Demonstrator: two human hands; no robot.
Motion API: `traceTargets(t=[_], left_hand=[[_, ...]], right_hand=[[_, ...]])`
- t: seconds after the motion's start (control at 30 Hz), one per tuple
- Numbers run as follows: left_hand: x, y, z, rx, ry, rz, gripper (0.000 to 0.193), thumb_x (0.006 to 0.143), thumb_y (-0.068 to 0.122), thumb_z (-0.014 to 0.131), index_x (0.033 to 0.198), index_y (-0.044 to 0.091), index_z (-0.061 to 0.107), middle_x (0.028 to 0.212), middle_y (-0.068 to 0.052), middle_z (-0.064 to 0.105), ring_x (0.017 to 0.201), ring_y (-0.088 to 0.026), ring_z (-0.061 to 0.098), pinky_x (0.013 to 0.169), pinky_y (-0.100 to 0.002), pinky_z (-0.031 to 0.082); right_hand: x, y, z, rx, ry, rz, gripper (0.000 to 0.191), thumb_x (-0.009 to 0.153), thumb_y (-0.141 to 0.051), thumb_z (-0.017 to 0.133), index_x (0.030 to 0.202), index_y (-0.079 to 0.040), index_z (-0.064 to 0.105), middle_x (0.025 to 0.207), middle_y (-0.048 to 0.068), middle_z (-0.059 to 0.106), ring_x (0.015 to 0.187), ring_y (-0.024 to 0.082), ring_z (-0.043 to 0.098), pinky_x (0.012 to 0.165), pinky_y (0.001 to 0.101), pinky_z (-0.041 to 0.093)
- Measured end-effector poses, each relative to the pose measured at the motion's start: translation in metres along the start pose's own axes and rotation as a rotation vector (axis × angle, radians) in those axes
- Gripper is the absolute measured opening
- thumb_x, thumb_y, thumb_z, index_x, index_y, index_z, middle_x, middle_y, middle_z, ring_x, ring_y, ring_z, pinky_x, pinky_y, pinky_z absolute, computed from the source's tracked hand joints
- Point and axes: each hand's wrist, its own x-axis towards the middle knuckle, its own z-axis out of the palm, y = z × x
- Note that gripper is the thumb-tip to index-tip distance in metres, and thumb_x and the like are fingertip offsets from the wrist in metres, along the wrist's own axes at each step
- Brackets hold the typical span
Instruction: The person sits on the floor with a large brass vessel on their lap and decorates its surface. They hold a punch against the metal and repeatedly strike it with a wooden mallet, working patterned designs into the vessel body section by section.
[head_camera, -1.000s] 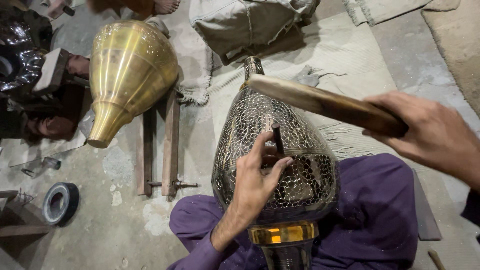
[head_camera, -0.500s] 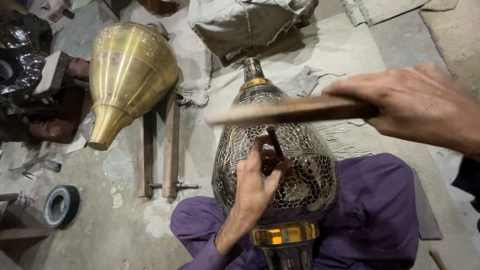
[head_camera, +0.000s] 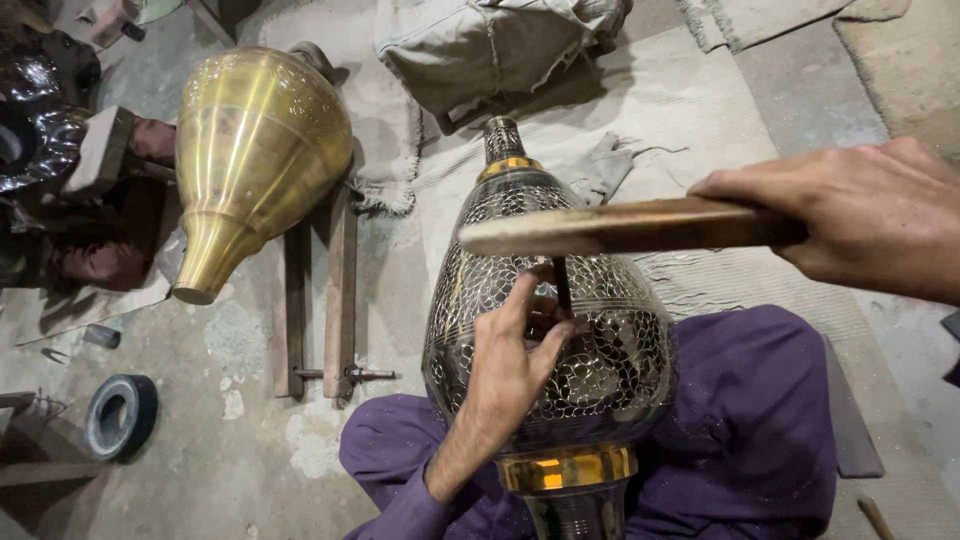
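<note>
A large engraved brass vase (head_camera: 610, 350) with a dark net pattern lies across my lap, neck pointing away. My left hand (head_camera: 515, 365) rests on its belly and pinches a thin dark chisel (head_camera: 562, 285) upright against the surface. My right hand (head_camera: 860, 225) grips a flat wooden mallet stick (head_camera: 610, 228), held level just above the top of the chisel. My legs in purple cloth (head_camera: 760, 430) frame the vase.
A plain polished brass vase (head_camera: 255, 150) lies on a wooden frame (head_camera: 340, 290) at the left. A black tape roll (head_camera: 120, 415) sits on the concrete floor. Dark embossed metalware (head_camera: 40, 130) is far left; a folded cloth bundle (head_camera: 490, 50) lies behind.
The wooden stick has swung down from a raised slant to level, close over the chisel. My left hand has stayed on the vase with the chisel.
</note>
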Motion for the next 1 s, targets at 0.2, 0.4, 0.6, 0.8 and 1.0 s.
traceTargets(t=[0.2, 0.4, 0.6, 0.8, 1.0], left_hand=[[0.007, -0.006, 0.0, 0.007, -0.023, 0.041, 0.038, 0.096, 0.012, 0.073, 0.131, 0.004, 0.058, 0.097, -0.013, 0.081, 0.083, -0.021, 0.083, 0.069, -0.034, 0.071], [0.017, -0.002, -0.003, -0.002, -0.144, 0.003, 0.051, 0.09, 0.016, 0.074, 0.138, 0.012, 0.056, 0.099, -0.011, 0.08, 0.085, -0.021, 0.081, 0.07, -0.038, 0.07], [0.024, 0.001, -0.009, 0.048, -0.238, 0.078, 0.055, 0.087, 0.018, 0.077, 0.139, 0.013, 0.058, 0.101, -0.012, 0.081, 0.089, -0.02, 0.082, 0.079, -0.04, 0.069], [0.035, 0.003, -0.008, 0.097, -0.402, 0.104, 0.049, 0.089, 0.02, 0.074, 0.136, 0.012, 0.062, 0.104, -0.009, 0.08, 0.089, -0.02, 0.082, 0.08, -0.041, 0.069], [0.05, 0.007, -0.009, 0.171, -0.604, 0.093, 0.059, 0.086, 0.022, 0.073, 0.142, 0.015, 0.056, 0.107, -0.005, 0.08, 0.084, -0.019, 0.083, 0.07, -0.041, 0.068]], right_hand=[[0.002, -0.006, 0.013, 0.096, -0.109, 0.023, 0.063, 0.103, -0.017, 0.058, 0.156, -0.045, 0.042, 0.099, -0.005, 0.079, 0.062, 0.011, 0.072, 0.052, 0.0244, 0.055], [0.006, 0.004, 0.049, 0.899, 0.352, -0.234, 0.065, 0.086, -0.015, 0.073, 0.147, -0.022, 0.052, 0.096, 0.009, 0.078, 0.072, 0.011, 0.069, 0.06, 0.0223, 0.061], [-0.007, -0.001, 0.08, 0.89, 0.199, 0.08, 0.06, 0.09, -0.009, 0.073, 0.147, -0.017, 0.055, 0.092, 0.018, 0.072, 0.059, 0.026, 0.066, 0.056, 0.0394, 0.06], [-0.027, -0.001, 0.13, 0.897, 0.244, 0.108, 0.052, 0.083, -0.018, 0.08, 0.131, -0.022, 0.061, 0.088, 0.011, 0.076, 0.058, 0.024, 0.068, 0.061, 0.0401, 0.063], [-0.051, -0.014, 0.184, 0.921, 0.324, 0.284, 0.056, 0.085, -0.013, 0.077, 0.138, -0.016, 0.061, 0.096, 0.013, 0.079, 0.072, 0.024, 0.076, 0.073, 0.0395, 0.063]])
